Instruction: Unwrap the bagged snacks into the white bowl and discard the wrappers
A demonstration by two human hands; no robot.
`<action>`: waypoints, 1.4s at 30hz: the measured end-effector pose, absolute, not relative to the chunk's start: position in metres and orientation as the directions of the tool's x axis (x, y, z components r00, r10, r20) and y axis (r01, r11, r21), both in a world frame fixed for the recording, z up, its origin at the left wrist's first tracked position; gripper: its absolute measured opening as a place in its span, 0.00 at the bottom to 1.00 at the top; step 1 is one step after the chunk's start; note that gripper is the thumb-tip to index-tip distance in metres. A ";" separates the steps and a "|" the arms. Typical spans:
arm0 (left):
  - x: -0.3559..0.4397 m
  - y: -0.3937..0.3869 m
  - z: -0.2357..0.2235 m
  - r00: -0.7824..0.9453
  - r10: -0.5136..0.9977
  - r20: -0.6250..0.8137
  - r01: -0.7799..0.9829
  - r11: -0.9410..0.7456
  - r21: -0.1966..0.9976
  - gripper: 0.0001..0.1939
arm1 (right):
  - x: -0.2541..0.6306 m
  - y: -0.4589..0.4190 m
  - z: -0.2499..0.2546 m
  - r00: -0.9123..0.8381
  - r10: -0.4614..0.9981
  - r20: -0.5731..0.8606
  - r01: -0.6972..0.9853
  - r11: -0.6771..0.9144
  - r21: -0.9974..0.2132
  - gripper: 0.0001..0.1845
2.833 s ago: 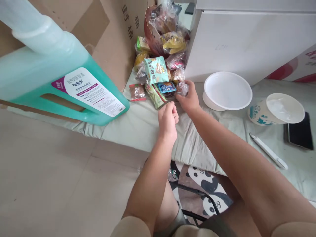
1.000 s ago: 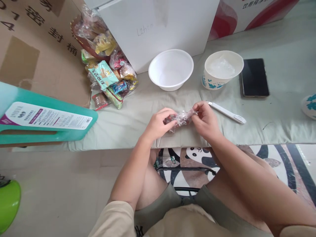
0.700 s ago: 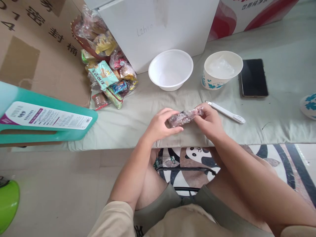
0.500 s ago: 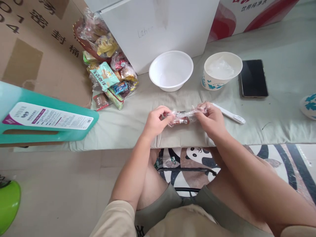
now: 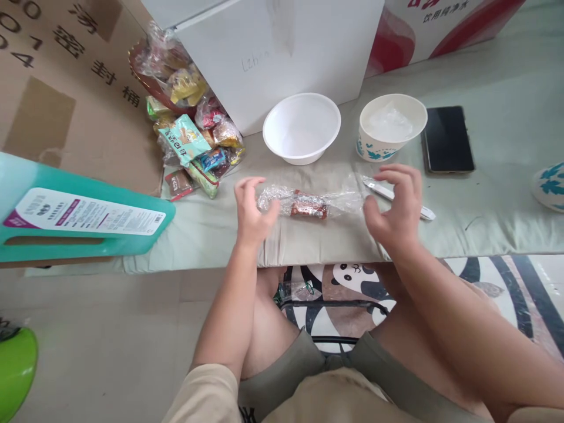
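Clear wrap [image 5: 346,201] lies extended, red packet [image 5: 309,208] apparently not yet out; left hand [image 5: 252,210], right hand [image 5: 396,207] spread, contact unclear.

- The single view looked from a camera worn on the person's head, forward and steeply down past the beige fabric left sleeve [image 5: 205,390] and olive-green cloth shorts [image 5: 282,359].
- It faced a surface under pale green cloth [image 5: 497,226], with the bare left hand [image 5: 253,211] and bare right hand [image 5: 396,208] near mid-picture.
- The teal plastic jug [image 5: 92,217] sat close, cropped at left; the plain white box [image 5: 299,56] stood farther off, cropped above.
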State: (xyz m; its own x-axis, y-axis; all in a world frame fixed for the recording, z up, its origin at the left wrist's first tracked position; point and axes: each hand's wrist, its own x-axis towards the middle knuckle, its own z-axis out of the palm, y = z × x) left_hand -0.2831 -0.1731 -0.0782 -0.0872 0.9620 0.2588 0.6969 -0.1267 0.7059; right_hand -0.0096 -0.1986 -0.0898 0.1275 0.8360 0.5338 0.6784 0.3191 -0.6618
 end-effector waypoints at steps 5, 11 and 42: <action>-0.270 -0.179 -0.069 0.381 0.860 0.339 0.704 -0.508 0.496 0.02 | -0.028 -0.204 -0.094 -0.201 0.796 0.571 0.756 0.497 -0.427 0.11; -0.258 -0.203 -0.047 0.390 0.862 0.325 0.566 -0.503 0.653 0.07 | -0.022 -0.206 -0.090 -0.081 0.807 0.585 0.817 0.390 -0.424 0.07; -0.244 -0.201 -0.055 0.303 0.850 -0.430 0.342 0.324 0.882 0.11 | -0.018 -0.215 -0.089 -0.443 0.720 0.534 0.616 0.677 -0.403 0.09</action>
